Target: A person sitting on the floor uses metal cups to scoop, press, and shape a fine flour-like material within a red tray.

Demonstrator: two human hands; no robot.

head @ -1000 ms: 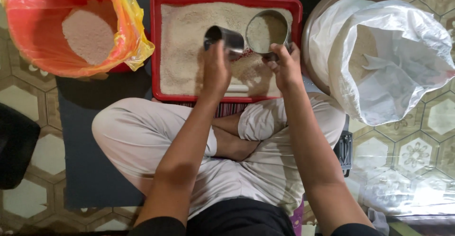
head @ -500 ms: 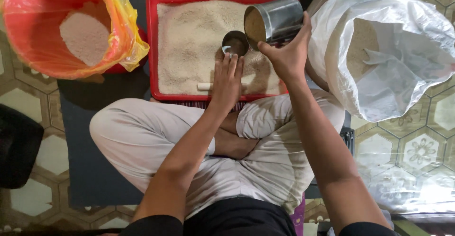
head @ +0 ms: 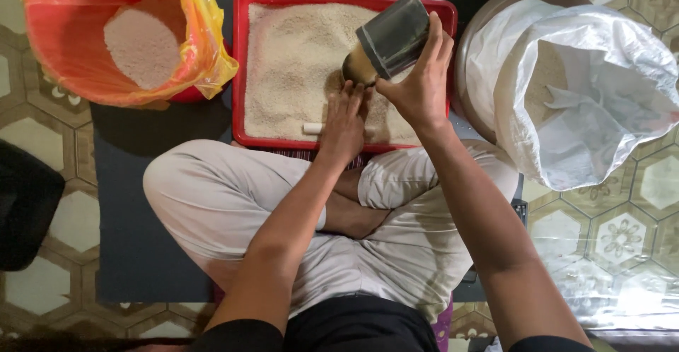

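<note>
Your right hand (head: pixel 419 87) grips the metal cup (head: pixel 391 38), a dull grey cylinder tipped mouth-down over the red tray (head: pixel 240 69), grain showing at its rim. Your left hand (head: pixel 344 120) lies flat with fingers loose on the rice (head: pixel 297 69) in that tray, just under the cup.

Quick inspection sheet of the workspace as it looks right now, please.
Surface: dark mat on patterned tile floor.
Job's things: metal cup tilted, mouth down over the red tray of pale grain; small white stick lies in the tray.
Clutter: orange-lined bucket with grain, left; white sack open, right; dark object at left edge.
Grippers: right hand grips the cup; left hand flat on the grain, fingers under the cup's mouth.
Cables: nothing seen.
Surroundings: person's crossed legs below the tray.
</note>
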